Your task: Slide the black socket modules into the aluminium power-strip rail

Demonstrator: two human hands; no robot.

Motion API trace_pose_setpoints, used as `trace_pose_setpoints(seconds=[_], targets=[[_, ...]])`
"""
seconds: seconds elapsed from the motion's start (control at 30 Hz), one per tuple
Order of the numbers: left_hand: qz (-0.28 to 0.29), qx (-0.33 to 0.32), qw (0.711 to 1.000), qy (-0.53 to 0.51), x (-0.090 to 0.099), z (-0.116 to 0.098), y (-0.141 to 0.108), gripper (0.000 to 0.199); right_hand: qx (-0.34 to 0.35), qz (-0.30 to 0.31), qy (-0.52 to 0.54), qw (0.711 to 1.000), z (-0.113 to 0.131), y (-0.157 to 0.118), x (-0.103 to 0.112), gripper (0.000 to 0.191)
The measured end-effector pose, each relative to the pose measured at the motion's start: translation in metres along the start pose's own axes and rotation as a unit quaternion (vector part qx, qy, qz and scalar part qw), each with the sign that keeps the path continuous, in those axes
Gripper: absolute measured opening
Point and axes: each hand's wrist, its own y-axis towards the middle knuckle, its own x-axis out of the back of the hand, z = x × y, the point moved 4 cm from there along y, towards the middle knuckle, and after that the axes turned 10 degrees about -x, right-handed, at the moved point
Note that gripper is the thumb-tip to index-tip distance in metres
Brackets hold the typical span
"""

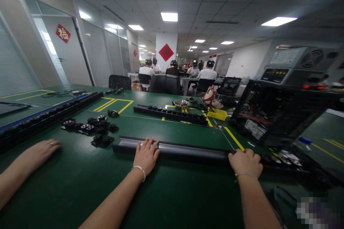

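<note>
A long black channel rail (pixel 193 153) with a shiny grey inner trough lies across the green table in front of me. My left hand (pixel 146 155) rests on it near its left end, fingers stretched out over the trough. Farther right, my right hand (pixel 245 162) has its fingers curled over the rail. Past that hand, a row of small black and silver parts (pixel 288 158) runs to the right; I cannot tell whether they sit in the same rail. A loose pile of small black parts (pixel 87 127) lies beyond the rail's left end.
A co-worker's hand (pixel 44 150) lies on the table at left, near a long rail (pixel 43 116) filled with parts. Ahead are another filled rail (pixel 172 113), a metal bowl (pixel 181 103) and a yellow tray (pixel 217 114). An open computer case (pixel 279 114) stands at right.
</note>
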Motion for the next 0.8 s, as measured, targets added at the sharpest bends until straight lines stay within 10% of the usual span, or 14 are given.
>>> trace_pose_setpoints(seconds=[0.8], targets=[[-0.018, -0.012, 1.0, -0.019, -0.001, 0.005, -0.006, 0.036, 0.023, 0.086, 0.042, 0.995, 0.005, 0.01, -0.014, 0.042]])
